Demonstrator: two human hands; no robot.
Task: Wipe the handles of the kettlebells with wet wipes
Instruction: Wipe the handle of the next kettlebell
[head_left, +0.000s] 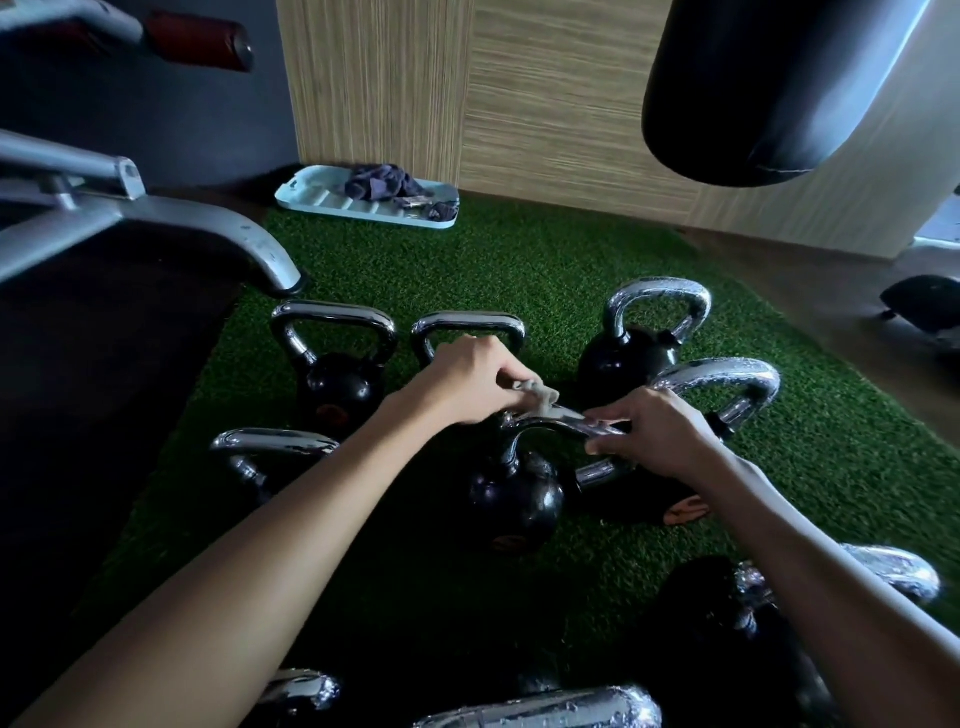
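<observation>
machine frame (171, 223): grey metal legs, upper left of the frame, foot right at the edge of the green turf (467, 260)
left kettlebells: two over on the left, one further back (343, 384) and one nearer (275, 441) that's half hidden behind the left forearm, shiny handles up
tray (322, 200): pale blue, top middle against the wood-look wall, with a dark cloth (384, 182) bunched on it
left hand (467, 376): fingers curled tight, pinching a scrunched grey wipe (537, 392) down at the left end of the handle (550, 418)
middle kettlebell (514, 504): the one getting cleaned, dead centre of the frame, standing on the turf, black ball with a chrome handle running between the two hands
right hand (660, 434): wrapped round the right end of that same handle, fingers curled under. Honestly can't tell if there's a bit of wipe under them too
right kettlebells: one upright further back (628, 353), another handle (727, 374) poking up just behind the right hand, both looking wet or speckled
punching bag (769, 88): black, hanging in from the upper right
bottom edge: more chrome handles (545, 709) cut off by the frame
</observation>
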